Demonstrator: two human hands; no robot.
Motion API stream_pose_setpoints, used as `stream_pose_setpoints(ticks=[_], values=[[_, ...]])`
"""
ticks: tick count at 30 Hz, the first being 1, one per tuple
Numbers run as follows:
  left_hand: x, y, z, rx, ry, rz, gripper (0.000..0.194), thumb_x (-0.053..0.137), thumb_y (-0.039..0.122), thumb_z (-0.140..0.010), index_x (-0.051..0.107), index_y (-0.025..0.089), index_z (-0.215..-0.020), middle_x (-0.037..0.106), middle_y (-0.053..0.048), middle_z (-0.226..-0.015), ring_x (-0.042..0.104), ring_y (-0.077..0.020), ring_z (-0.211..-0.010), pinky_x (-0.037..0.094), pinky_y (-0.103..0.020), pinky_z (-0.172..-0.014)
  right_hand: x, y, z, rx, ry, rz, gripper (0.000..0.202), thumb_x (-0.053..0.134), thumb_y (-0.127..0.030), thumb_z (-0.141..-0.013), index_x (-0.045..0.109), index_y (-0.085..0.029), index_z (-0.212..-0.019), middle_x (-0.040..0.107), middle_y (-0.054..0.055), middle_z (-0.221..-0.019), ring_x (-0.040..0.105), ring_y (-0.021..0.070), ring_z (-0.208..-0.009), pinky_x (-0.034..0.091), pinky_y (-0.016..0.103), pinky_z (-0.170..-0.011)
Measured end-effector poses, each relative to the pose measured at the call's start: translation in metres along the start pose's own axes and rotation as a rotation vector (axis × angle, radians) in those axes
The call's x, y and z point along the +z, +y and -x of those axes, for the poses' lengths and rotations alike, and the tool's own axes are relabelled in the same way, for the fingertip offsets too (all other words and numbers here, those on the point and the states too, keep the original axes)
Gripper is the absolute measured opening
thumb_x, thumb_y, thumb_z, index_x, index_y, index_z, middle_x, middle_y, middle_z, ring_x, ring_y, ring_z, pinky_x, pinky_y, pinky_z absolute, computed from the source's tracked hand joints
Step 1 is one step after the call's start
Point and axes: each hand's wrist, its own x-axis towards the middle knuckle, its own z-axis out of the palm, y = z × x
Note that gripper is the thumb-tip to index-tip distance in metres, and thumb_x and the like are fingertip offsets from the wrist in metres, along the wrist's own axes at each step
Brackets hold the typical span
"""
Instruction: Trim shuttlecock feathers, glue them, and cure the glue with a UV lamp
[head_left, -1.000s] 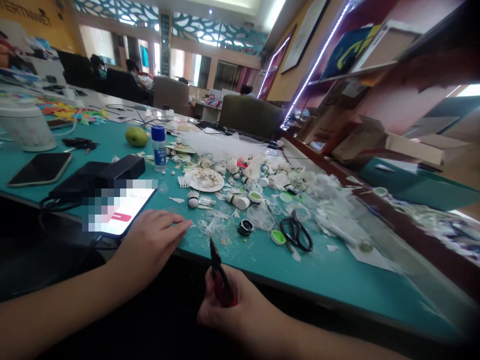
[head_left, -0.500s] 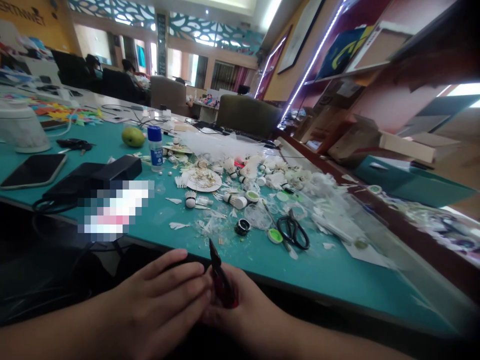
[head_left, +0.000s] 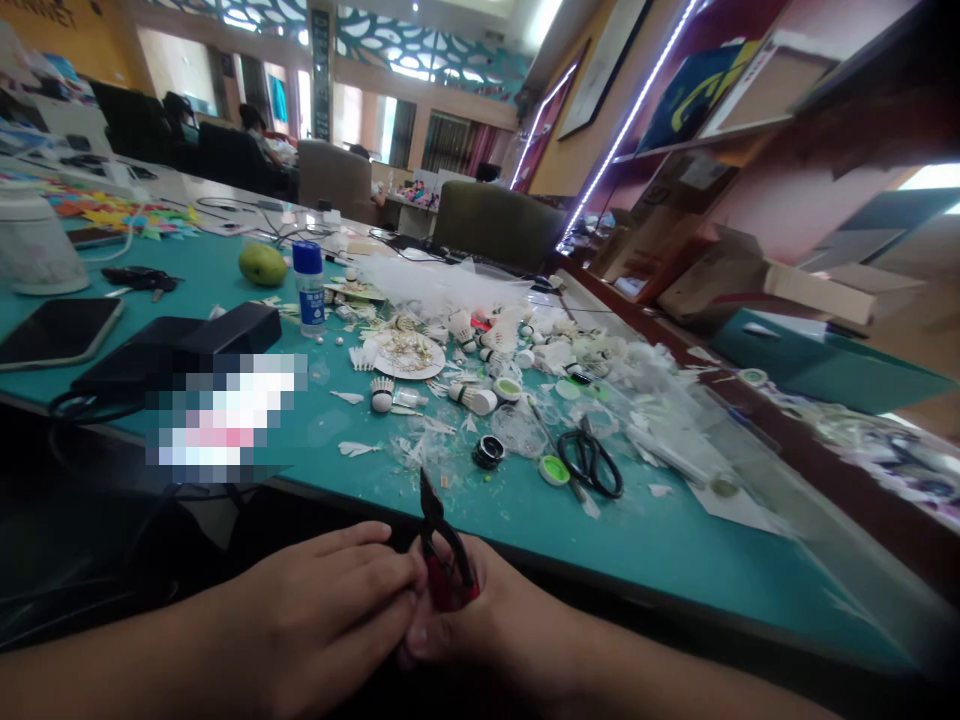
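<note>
Right hand (head_left: 499, 605) grasps pliers (head_left: 430, 508), grip of left hand (head_left: 322, 595) unclear; trimmed shuttlecock (head_left: 382, 396) at eleven o'clock, feathered shuttlecocks (head_left: 512, 335) apparently remaining at one.

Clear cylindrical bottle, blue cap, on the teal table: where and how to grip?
Probably best around the blue-labelled body of the clear cylindrical bottle, below its blue cap, from the near side. It stands upright; a black block lies close on its left, so a frontal approach looks freer.
</note>
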Motion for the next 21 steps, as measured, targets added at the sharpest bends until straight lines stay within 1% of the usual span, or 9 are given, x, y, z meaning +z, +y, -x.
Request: stream_pose_setpoints(ticks=[2,4,7,10,12,14,16,18,21], values=[[0.002,0.001,-0.002,-0.086,0.004,0.050,0.031,0.049,0.015,-0.095,0.074,0.028,-0.108,0.078,-0.002,-0.101,0.073,-0.0198,-0.090,0.056,-0.026,-0.092,-0.002,-0.002,0.000,-0.012,0.001,0.019,0.045,0.094,-0.026,-0.051,0.058,-0.015,-0.076,0.067,0.000,-0.065,0.061,0.0122,-0.065,0.040,0.025,-0.068],[0.006,-0.001,0.000,-0.099,0.007,0.047,0.026,0.050,0.020,-0.095,0.074,0.026,-0.103,0.077,-0.004,-0.094,0.071,-0.0201,-0.082,0.057,-0.024,-0.079,-0.003,-0.005,0.001,-0.009,0.037,0.063,0.049,0.094,-0.025,-0.050,0.056,-0.017,-0.080,0.065,-0.003,-0.065,0.061,0.0129,-0.066,0.040,0.025,-0.067],[0.013,-0.003,0.006,-0.053,0.013,0.022,0.028,0.050,0.018,-0.092,0.070,0.023,-0.110,0.075,-0.007,-0.096,0.070,-0.0215,-0.084,0.056,-0.026,-0.080,-0.001,-0.013,0.006,-0.015,0.106,0.219,0.049,0.093,-0.022,-0.051,0.056,-0.018,-0.084,0.059,-0.006,-0.069,0.054,0.0105,-0.066,0.039,0.024,-0.066],[0.015,-0.003,0.010,-0.135,0.031,0.050,0.030,0.041,0.016,-0.095,0.068,0.023,-0.106,0.071,-0.005,-0.093,0.068,-0.0178,-0.082,0.054,-0.023,-0.077,0.000,-0.020,0.012,-0.115,0.106,0.410,0.043,0.085,-0.024,-0.064,0.057,-0.018,-0.095,0.060,-0.003,-0.081,0.049,0.0110,-0.070,0.041,0.024,-0.066],[0.011,-0.002,0.009,-0.231,0.088,0.084,0.029,0.038,0.021,-0.098,0.066,0.026,-0.104,0.070,-0.002,-0.094,0.068,-0.0160,-0.083,0.053,-0.021,-0.076,-0.002,-0.024,0.017,-0.240,0.134,0.679,0.034,0.076,-0.026,-0.074,0.055,-0.020,-0.100,0.061,0.000,-0.086,0.051,0.0131,-0.071,0.042,0.026,-0.065],[0.006,-0.001,0.008,-0.302,0.154,0.129,0.028,0.037,0.026,-0.101,0.065,0.029,-0.103,0.070,0.001,-0.096,0.067,-0.0150,-0.087,0.052,-0.019,-0.077,-0.008,-0.027,0.020,-0.439,0.214,1.060,0.025,0.067,-0.023,-0.079,0.055,-0.021,-0.100,0.062,0.002,-0.085,0.053,0.0154,-0.069,0.041,0.028,-0.062],[0.001,0.001,0.006,-0.313,0.163,0.164,0.028,0.037,0.029,-0.102,0.065,0.030,-0.102,0.070,0.003,-0.095,0.067,-0.0146,-0.086,0.052,-0.019,-0.076,-0.015,-0.030,0.022,-0.687,0.318,1.419,0.025,0.060,-0.018,-0.081,0.053,-0.021,-0.104,0.064,0.005,-0.085,0.055,0.0186,-0.071,0.041,0.031,-0.063],[-0.001,0.003,0.006,-0.284,0.163,0.168,0.028,0.039,0.030,-0.101,0.066,0.028,-0.096,0.069,0.002,-0.089,0.066,-0.0152,-0.081,0.051,-0.020,-0.073,-0.022,-0.033,0.022,-0.890,0.379,1.680,0.028,0.053,-0.014,-0.082,0.051,-0.020,-0.109,0.065,0.008,-0.087,0.057,0.0212,-0.072,0.039,0.033,-0.062],[-0.002,0.005,0.006,-0.260,0.174,0.155,0.031,0.039,0.031,-0.100,0.066,0.025,-0.087,0.067,0.001,-0.081,0.064,-0.0160,-0.074,0.051,-0.022,-0.068,-0.028,-0.035,0.020,-0.973,0.381,1.881,0.022,0.048,-0.012,-0.086,0.049,-0.019,-0.107,0.065,0.007,-0.082,0.057,0.0200,-0.067,0.035,0.032,-0.058]])
